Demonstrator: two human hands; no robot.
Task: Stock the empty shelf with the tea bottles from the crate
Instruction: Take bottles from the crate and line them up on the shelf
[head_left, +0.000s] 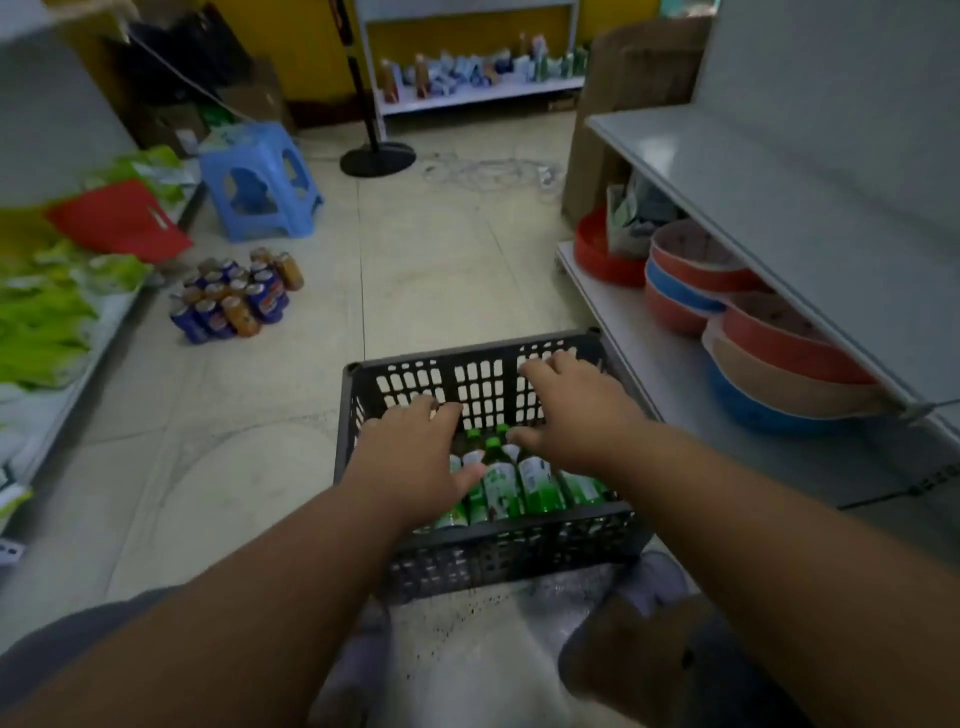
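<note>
- At the far left, a low shelf (62, 395) carries green packets (41, 322) and a red bag (119, 221).
- A blue plastic stool (260, 179) stands on the floor (441, 249) just beyond that shelf.
- Near the stool, a cluster of dark-labelled drink bottles (236, 296) stands on the tiles, well apart from the crate.
- The left hand (415, 457) hovers palm down over the left half of the black crate (467, 551); its grip is apart, fingers straight and spread, with the thumb lying on or just above a bottle. Contact cannot be told for sure.
- The green tea bottles (519, 488) lie on their sides inside the crate, packed side by side with caps pointing away from the person, between and beneath the two hands.
- The right hand (571, 410) reaches over the right half of the crate, grip also apart, fingers extended towards the far perforated wall and holding nothing.
- A black stand base (377, 158) rests on the floor further back, in front of a distant rack of goods (478, 93).
- To the right, the white shelf unit (779, 208) has a bare upper board; its lower board holds stacked red, blue and beige basins (753, 322).
</note>
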